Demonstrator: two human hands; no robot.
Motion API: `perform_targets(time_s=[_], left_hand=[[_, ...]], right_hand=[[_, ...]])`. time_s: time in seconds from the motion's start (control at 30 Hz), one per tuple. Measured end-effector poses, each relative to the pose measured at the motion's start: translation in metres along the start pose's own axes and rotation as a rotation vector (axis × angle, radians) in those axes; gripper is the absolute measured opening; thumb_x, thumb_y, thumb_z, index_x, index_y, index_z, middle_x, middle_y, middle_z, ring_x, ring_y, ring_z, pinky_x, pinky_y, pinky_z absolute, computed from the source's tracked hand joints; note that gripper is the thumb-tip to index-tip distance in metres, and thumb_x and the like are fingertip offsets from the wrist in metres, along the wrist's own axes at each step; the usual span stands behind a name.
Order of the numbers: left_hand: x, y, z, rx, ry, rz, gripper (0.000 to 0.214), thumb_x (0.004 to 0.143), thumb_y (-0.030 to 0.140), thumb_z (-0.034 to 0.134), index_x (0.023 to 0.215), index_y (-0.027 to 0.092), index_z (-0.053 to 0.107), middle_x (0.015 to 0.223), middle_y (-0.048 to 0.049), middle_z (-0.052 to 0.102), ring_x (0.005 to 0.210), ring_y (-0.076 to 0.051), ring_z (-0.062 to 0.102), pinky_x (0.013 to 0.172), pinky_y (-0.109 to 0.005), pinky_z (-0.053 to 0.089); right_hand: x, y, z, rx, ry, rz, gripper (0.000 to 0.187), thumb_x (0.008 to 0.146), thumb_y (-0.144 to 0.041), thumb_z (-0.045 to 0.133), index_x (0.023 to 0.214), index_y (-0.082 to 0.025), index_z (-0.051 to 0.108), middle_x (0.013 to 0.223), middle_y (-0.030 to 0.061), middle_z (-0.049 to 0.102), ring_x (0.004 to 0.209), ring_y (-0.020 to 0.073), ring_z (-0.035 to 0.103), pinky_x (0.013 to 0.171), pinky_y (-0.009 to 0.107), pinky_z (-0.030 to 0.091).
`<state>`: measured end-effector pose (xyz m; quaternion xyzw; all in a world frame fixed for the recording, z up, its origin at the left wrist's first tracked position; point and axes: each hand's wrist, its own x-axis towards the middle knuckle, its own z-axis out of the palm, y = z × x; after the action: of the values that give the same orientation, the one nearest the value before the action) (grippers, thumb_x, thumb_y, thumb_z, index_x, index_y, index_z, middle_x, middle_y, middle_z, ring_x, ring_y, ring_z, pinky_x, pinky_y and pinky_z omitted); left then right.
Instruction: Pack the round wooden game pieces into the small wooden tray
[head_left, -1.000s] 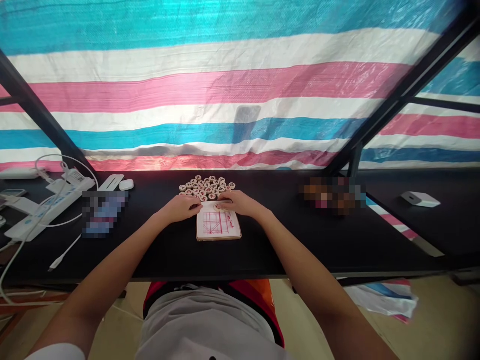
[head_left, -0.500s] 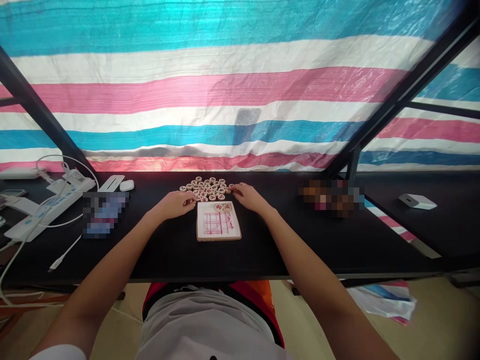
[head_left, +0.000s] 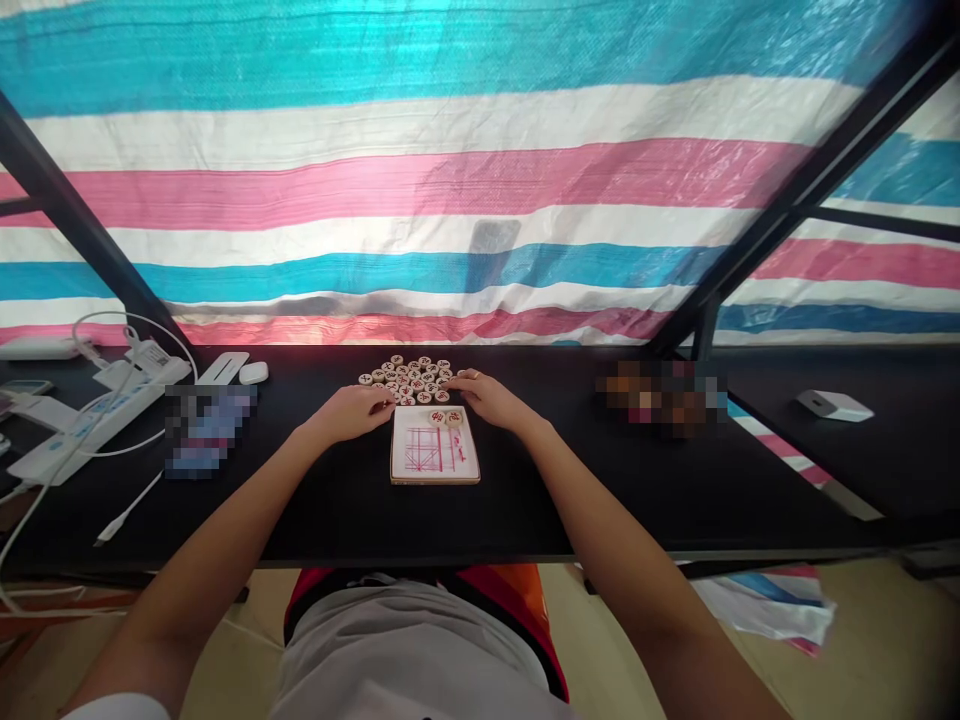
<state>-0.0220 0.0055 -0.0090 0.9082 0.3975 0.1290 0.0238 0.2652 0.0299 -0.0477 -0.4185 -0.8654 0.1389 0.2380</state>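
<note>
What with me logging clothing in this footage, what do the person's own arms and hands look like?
The left hand and right hand are ungloved, and the forearms are bare. A pale sleeve edges in on the left arm; the right sleeve is out of frame. The right hand seems to wear a ring.

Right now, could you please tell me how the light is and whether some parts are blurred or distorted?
Head view: light seems to glow through the striped sheet, with streaky glare toward its right; head view: pixelated blocks hide things on the black desk; head view: forearms look stretched toward the bottom, while left hand and right hand look fairly sharp.
</note>
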Motion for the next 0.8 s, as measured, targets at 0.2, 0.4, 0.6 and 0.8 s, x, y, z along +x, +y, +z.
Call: perform_targets(time_s=[0.2, 0.4, 0.6, 0.8], left_hand=[[0.001, 0.008, 0.004, -0.049, -0.009, 0.061, 0.026, 0.089, 0.031, 0.04, 0.092, 0.021, 0.064, 0.084, -0.0011, 0.068, 0.074, -0.015, 0.062, 0.067, -0.023, 0.041], [0.002, 0.008, 0.012, -0.07, -0.044, 0.084, 0.027, 0.089, 0.029, 0.04, 0.086, 0.02, 0.065, 0.084, -0.0022, 0.069, 0.077, -0.015, 0.062, 0.071, -0.024, 0.042], [0.002, 0.005, 0.014, -0.089, -0.049, 0.089, 0.028, 0.09, 0.033, 0.041, 0.086, 0.02, 0.065, 0.084, -0.0018, 0.069, 0.078, -0.015, 0.062, 0.072, -0.024, 0.042], [0.002, 0.009, 0.011, -0.104, -0.057, 0.076, 0.03, 0.09, 0.038, 0.043, 0.084, 0.019, 0.065, 0.082, -0.0024, 0.068, 0.076, -0.015, 0.062, 0.07, -0.024, 0.042]], right_hand=[[0.002, -0.006, -0.001, -0.012, -0.062, 0.009, 0.037, 0.085, -0.008, 0.044, 0.109, -0.023, 0.069, 0.108, 0.0067, 0.062, 0.098, 0.0173, 0.059, 0.092, 0.032, 0.044], [-0.003, -0.004, -0.006, -0.117, -0.039, 0.083, 0.02, 0.085, -0.023, 0.055, 0.101, -0.02, 0.066, 0.105, 0.0085, 0.06, 0.092, 0.0191, 0.058, 0.085, 0.031, 0.045], [-0.004, -0.008, -0.01, -0.191, -0.023, 0.161, 0.011, 0.086, -0.023, 0.051, 0.089, -0.018, 0.061, 0.09, 0.0069, 0.06, 0.081, 0.0173, 0.057, 0.073, 0.027, 0.042], [-0.002, -0.031, -0.015, -0.063, 0.191, 0.094, 0.014, 0.085, -0.031, 0.055, 0.088, -0.019, 0.06, 0.087, 0.005, 0.063, 0.082, 0.0178, 0.056, 0.077, 0.029, 0.042]])
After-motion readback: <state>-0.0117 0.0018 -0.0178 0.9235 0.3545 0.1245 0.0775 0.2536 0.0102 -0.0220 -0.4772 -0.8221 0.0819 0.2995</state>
